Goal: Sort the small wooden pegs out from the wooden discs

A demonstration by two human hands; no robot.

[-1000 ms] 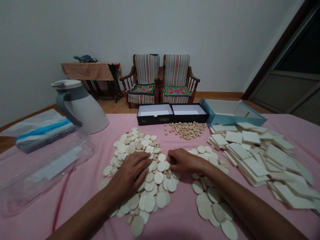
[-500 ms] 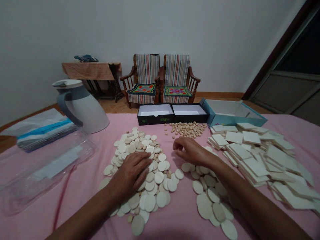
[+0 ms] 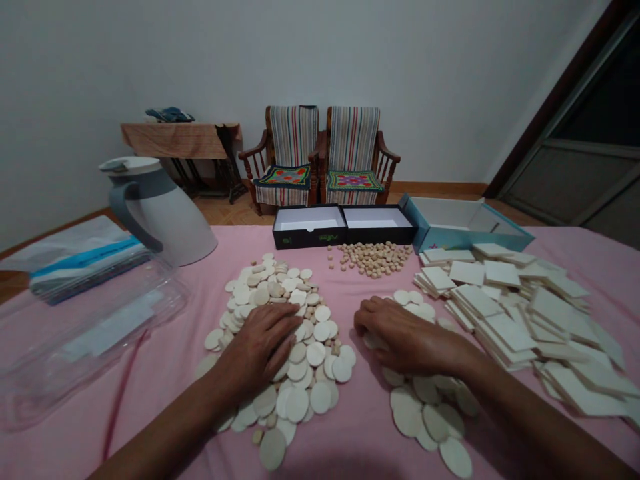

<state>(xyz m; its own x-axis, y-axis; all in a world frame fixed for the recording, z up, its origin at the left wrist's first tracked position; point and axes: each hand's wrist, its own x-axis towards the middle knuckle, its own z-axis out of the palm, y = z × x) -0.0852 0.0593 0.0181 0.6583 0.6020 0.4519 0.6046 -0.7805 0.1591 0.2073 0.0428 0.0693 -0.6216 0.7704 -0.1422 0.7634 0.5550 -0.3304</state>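
Note:
My left hand (image 3: pixel 260 347) lies palm down on a large heap of pale wooden discs (image 3: pixel 300 403), fingers pointing right, and what is under the palm is hidden. My right hand (image 3: pixel 405 337) is cupped over the top of a second heap of discs (image 3: pixel 423 413), touching them, and its palm hides whatever is beneath. Small round wooden pieces are mixed among the discs of the left heap. Farther ahead, a small heap of wooden beads (image 3: pixel 373 259) sits on the pink cloth (image 3: pixel 170 333), out of reach of my fingers. Square pale tiles (image 3: pixel 515 320) lie stacked to the right of my right hand.
Behind the beads stands an open black box (image 3: pixel 310 230) in two halves, with an open blue box (image 3: pixel 463 223) to its right. A white jug (image 3: pixel 160 217) and a clear plastic container (image 3: pixel 90 340) stand at the left. Two striped chairs (image 3: pixel 320 157) stand beyond the table.
My right hand has moved toward me and to the right, settling onto the right heap of discs. My left hand has stayed in place on its heap.

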